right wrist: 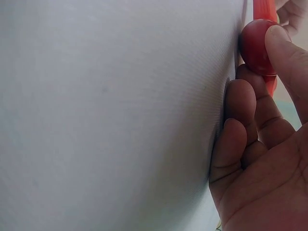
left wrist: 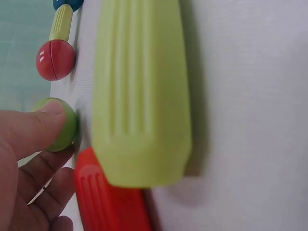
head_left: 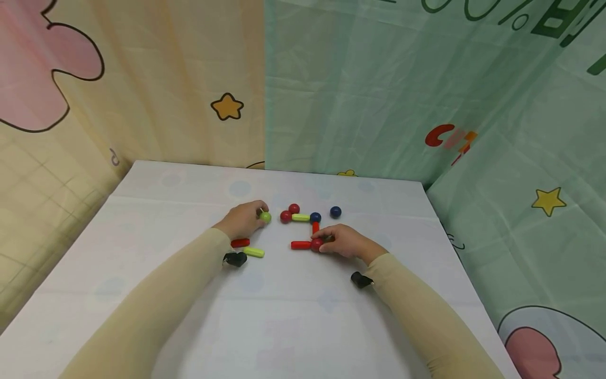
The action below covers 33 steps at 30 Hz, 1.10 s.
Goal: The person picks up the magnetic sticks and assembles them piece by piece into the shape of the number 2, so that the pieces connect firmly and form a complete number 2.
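Observation:
My left hand point(head_left: 243, 218) pinches a green ball point(head_left: 265, 217) between thumb and fingers, just above or on the table; the left wrist view shows the thumb across the ball point(left wrist: 69, 127). My right hand point(head_left: 347, 241) holds a red ball point(head_left: 316, 245) at the near corner of a joined shape. From that ball one red rod point(head_left: 300, 245) points left and another red rod point(head_left: 315, 227) runs up to a blue ball point(head_left: 315, 217). A yellow-green rod point(head_left: 301, 217) links the blue ball to a far-left red ball point(head_left: 286, 216).
A second red ball point(head_left: 294, 208) sits close behind the shape, and a separate blue ball point(head_left: 335, 212) lies to its right. Near my left wrist lie a loose red rod point(head_left: 240, 242) and a yellow-green rod point(head_left: 254, 252). The white table point(head_left: 284, 326) ends at printed curtains.

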### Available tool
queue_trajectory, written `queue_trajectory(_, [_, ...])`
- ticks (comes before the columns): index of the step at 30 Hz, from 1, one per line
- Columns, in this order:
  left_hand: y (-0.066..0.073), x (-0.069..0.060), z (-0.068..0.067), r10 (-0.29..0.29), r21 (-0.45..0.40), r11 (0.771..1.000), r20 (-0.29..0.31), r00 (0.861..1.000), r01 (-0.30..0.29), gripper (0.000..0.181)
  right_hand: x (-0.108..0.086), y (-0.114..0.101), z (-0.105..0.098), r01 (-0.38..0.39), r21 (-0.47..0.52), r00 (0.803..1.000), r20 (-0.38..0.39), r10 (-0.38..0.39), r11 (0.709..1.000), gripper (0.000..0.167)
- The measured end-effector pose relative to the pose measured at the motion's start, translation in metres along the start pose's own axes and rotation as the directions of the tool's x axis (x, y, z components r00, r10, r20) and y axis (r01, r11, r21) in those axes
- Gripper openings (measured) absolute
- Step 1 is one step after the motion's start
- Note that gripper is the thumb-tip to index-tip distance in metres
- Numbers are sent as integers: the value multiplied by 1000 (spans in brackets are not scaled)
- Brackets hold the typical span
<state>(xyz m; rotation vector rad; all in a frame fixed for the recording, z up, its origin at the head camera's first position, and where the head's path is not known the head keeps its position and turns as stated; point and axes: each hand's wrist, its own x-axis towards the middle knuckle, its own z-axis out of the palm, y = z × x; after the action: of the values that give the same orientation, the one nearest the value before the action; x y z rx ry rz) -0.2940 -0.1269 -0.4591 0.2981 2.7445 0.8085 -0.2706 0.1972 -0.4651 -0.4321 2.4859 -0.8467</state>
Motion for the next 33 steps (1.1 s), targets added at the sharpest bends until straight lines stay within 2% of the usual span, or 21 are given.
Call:
queue_trajectory(7, [-4,-8,2,43,3,999,31,999,-43,38,0,2,0,4,1,1000,2,-4,1000,37])
queue_trajectory(12, [-2,-15,6,65,-17,998,62,996,-64,36,-1,1,-1,4,0,1000,2,-4,1000,38])
queue_trajectory(24, [12,-26,22,92,-60,994,102,990,-87,36,-2,-1,1,-4,-7,1000,-1,4,1000,38])
queue_trajectory(33, [24,-30,35,122,-90,989,86,989,-115,37,-1,-3,2,8,-27,1000,-5,-8,1000,36])
